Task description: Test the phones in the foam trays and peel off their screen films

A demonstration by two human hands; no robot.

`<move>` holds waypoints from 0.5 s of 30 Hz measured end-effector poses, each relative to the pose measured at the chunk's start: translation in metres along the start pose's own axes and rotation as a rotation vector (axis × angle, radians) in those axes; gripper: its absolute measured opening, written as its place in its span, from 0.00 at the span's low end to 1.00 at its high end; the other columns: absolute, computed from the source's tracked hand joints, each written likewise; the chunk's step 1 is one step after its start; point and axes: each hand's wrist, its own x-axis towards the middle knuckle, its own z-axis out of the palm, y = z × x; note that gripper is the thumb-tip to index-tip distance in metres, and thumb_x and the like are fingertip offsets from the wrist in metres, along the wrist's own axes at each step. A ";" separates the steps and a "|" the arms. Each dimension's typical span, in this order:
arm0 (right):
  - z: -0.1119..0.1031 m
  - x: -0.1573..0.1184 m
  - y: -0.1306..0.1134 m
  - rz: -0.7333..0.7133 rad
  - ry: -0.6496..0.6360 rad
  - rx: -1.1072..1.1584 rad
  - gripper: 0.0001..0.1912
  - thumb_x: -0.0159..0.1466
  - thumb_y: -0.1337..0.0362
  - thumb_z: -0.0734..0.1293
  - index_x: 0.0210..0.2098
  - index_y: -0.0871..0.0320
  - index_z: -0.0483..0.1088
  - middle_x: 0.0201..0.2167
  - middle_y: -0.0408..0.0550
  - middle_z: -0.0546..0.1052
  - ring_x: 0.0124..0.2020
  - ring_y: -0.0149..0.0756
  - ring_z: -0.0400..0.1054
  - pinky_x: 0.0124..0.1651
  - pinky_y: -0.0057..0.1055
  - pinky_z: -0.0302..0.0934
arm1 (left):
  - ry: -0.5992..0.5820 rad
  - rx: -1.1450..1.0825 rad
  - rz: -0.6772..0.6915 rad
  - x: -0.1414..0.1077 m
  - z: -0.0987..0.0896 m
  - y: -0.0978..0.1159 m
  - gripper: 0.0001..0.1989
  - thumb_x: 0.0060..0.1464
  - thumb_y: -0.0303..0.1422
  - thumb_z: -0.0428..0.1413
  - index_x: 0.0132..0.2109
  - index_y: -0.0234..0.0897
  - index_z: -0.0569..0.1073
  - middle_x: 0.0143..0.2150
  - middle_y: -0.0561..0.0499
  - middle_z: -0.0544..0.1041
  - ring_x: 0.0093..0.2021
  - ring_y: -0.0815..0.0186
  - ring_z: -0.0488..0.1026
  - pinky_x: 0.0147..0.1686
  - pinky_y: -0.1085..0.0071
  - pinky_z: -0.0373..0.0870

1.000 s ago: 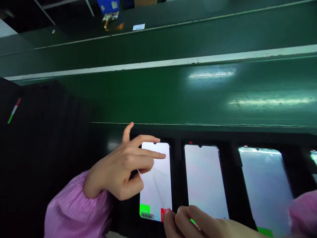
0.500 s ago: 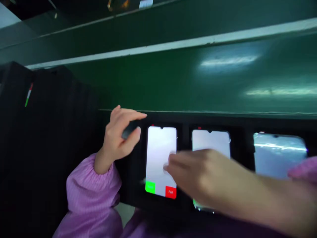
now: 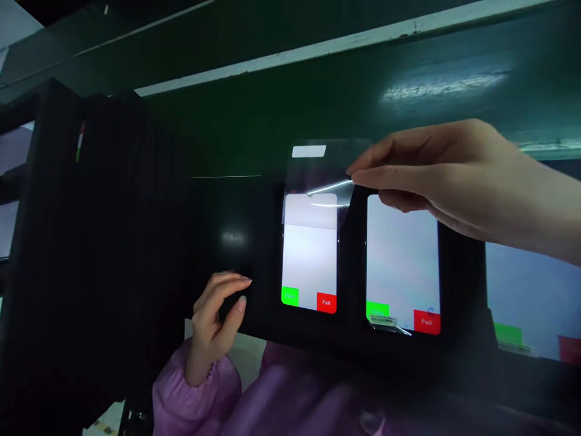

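My right hand (image 3: 436,172) pinches the edge of a clear plastic film (image 3: 329,169) between thumb and fingers. A white label sits on the film's upper part, and the sheet overlaps the top of a lit phone screen (image 3: 310,257). That screen is white, with a green button and a red "Fail" button at its bottom corners. My left hand (image 3: 218,312) hovers left of this phone, fingers curved and apart from the thumb, with nothing in it. Partly below my right hand is a second lit screen (image 3: 402,260), with a small barcode label near its bottom edge.
A third lit screen (image 3: 529,290) stands at the right, cut off by the frame. The phones lie along a dark surface beside a green work surface (image 3: 236,133). Tall black panels (image 3: 104,242) rise on the left, with other lit screens at the far left edge.
My right hand has moved up and away from the left phone and now shows the clear film in its fingers. My left hand has dropped lower in the view. The view has shifted.
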 end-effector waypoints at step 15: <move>0.008 -0.023 -0.001 0.045 0.098 -0.066 0.08 0.68 0.63 0.76 0.38 0.64 0.81 0.21 0.38 0.72 0.19 0.21 0.65 0.22 0.23 0.56 | 0.048 0.047 0.030 -0.025 0.022 -0.007 0.27 0.64 0.47 0.64 0.65 0.41 0.73 0.56 0.44 0.77 0.56 0.58 0.78 0.53 0.63 0.81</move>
